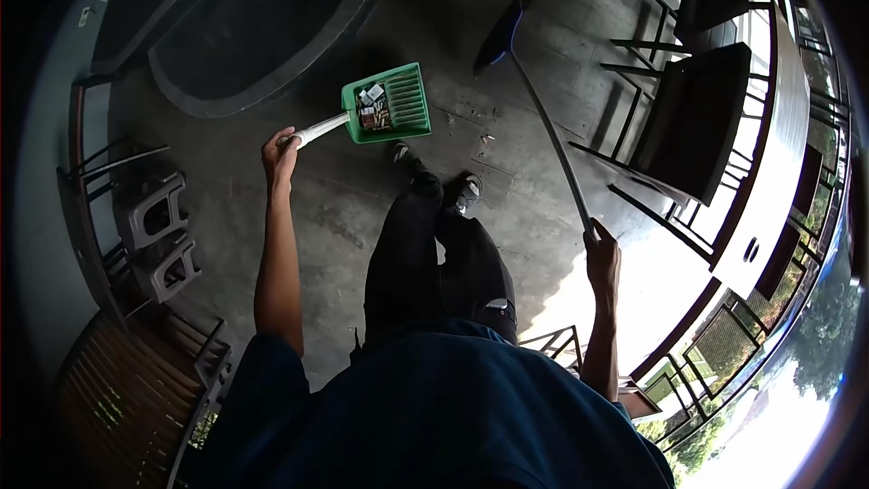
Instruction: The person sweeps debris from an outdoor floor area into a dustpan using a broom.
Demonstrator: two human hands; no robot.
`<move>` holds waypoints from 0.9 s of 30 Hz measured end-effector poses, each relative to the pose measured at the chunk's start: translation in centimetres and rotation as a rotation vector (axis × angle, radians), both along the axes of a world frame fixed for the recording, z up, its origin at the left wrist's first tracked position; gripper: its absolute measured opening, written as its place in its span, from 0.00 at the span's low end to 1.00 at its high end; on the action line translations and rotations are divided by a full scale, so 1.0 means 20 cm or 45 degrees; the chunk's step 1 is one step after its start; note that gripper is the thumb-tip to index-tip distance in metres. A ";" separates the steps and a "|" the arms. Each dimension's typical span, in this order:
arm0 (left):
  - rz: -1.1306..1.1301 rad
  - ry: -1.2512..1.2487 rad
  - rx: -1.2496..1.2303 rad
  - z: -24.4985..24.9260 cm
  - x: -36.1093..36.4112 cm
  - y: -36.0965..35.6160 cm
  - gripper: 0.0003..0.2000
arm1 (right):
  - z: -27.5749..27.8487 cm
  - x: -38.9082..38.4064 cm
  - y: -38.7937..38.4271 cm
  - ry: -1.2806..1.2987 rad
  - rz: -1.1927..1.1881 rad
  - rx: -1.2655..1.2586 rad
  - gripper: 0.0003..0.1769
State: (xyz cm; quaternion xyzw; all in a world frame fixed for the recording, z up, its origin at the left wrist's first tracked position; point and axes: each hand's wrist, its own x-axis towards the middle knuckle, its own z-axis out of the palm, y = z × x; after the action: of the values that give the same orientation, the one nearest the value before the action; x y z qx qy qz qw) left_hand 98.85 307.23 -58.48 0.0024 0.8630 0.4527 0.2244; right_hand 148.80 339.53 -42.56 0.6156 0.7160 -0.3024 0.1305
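My left hand (pixel 281 152) is wrapped round the pale handle of a green dustpan (pixel 408 100). Inside the pan lies a small heap of litter (pixel 372 107), with white scraps and what look like cigarette butts. My right hand (pixel 603 254) grips the long grey stick of a broom (pixel 554 134). Its dark head with a blue edge is at the far end, up and to the right of the dustpan. Between pan and broom, bits of debris (pixel 486 139) are scattered over the grey floor (pixel 321 208).
Dark chairs (pixel 695 122) line a long table (pixel 768 158) on the right. Grey plastic stools (pixel 154 208) and a slatted wooden bench (pixel 131 389) stand on the left. A curved raised edge (pixel 213 107) runs across the upper left. My shoes (pixel 468 192) are just below the debris.
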 end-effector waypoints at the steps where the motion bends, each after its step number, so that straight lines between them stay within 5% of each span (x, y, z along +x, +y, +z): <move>1: 0.053 -0.020 0.007 0.03 0.02 -0.01 0.13 | -0.09 -0.01 0.04 0.076 0.020 0.004 0.19; 3: 0.125 -0.039 0.016 0.06 0.05 -0.06 0.13 | -0.22 -0.09 0.10 0.153 0.061 0.005 0.19; 8: 0.240 -0.092 -0.015 0.01 0.24 -0.12 0.13 | -0.35 -0.49 0.36 0.493 -0.402 -0.441 0.19; 19: 0.233 0.137 -0.098 -0.01 0.64 0.08 0.15 | -0.61 -0.97 1.08 0.730 -0.150 -0.619 0.16; 22: 0.253 0.369 -0.228 -0.06 0.49 0.27 0.14 | -0.70 -1.15 1.33 0.640 -0.148 -0.651 0.14; 27: 0.241 0.113 -0.487 -0.02 0.20 0.31 0.15 | -0.93 -1.40 1.57 0.570 -0.134 -0.764 0.09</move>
State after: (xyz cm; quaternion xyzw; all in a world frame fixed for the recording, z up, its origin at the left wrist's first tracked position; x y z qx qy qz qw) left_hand 102.85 313.47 -58.95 -0.1013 0.9386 0.2991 0.1392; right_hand 120.86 370.92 -61.10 0.5046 0.5738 -0.6320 0.1295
